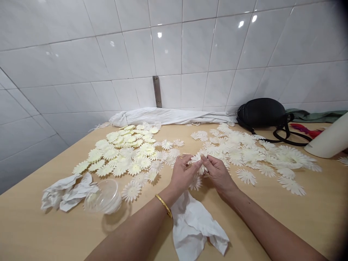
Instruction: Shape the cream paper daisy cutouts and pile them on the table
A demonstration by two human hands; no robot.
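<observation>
The left hand (182, 174) and right hand (220, 177) pinch one pale flower (195, 158) above the table (299, 217). Beyond lie two heaps, one yellowish heap (119, 148) and one white heap (244, 150); one clear tub (104, 197) sits left.

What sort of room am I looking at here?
Probably a small craft workspace, though the room's purpose isn't certain: loose white and pale-yellow flower cutouts lie in piles on a wood-toned table by a tiled wall.

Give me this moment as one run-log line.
left hand: pinches pale flower; right hand: pinches same flower; near body: crumpled sheet; left: yellowish flowers, clear container; right: white flowers, black bag
</observation>
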